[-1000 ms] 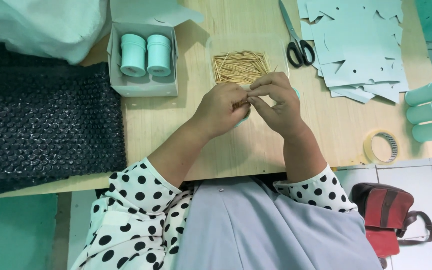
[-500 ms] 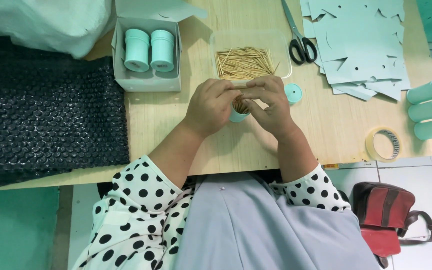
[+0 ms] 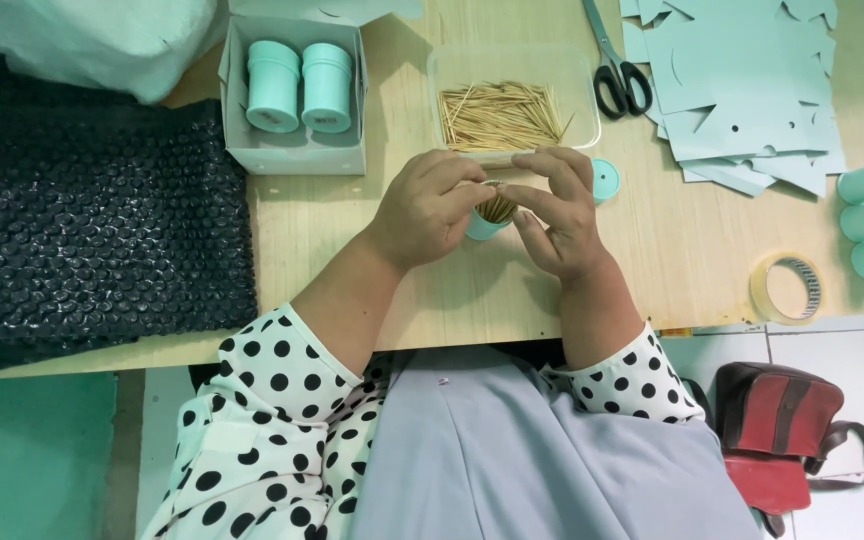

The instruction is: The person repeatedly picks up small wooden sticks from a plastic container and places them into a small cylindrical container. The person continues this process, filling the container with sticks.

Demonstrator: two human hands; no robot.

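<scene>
Your left hand (image 3: pixel 430 208) and right hand (image 3: pixel 556 212) pinch a wooden toothpick bundle (image 3: pixel 497 207) into the small mint-green plastic tub (image 3: pixel 480 225); its round mint-green lid (image 3: pixel 605 180) lies just beside it, not yet fitted.

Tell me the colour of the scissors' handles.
Black, on the scissors seen in the head view.

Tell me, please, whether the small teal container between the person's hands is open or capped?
Open. The small teal container has toothpicks sticking out of its top, and a round teal lid lies apart on the table.
</scene>
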